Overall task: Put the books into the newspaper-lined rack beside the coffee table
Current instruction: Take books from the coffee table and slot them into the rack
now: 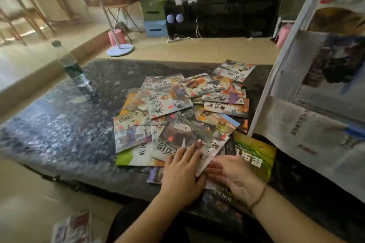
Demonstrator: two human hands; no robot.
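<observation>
Several thin picture books lie spread in a loose overlapping pile on the dark speckled coffee table. My left hand lies flat with straight fingers on a book with a dark cover at the pile's near edge. My right hand rests beside it, fingers extended leftward under that book's corner, over a green-covered book. The white newspaper-lined rack stands at the table's right side, its shelves draped with newspaper sheets.
A plastic water bottle stands on the table's far left. Beyond the table are a white lamp base, a pink stool and a dark TV cabinet. A book or paper lies on the floor at lower left.
</observation>
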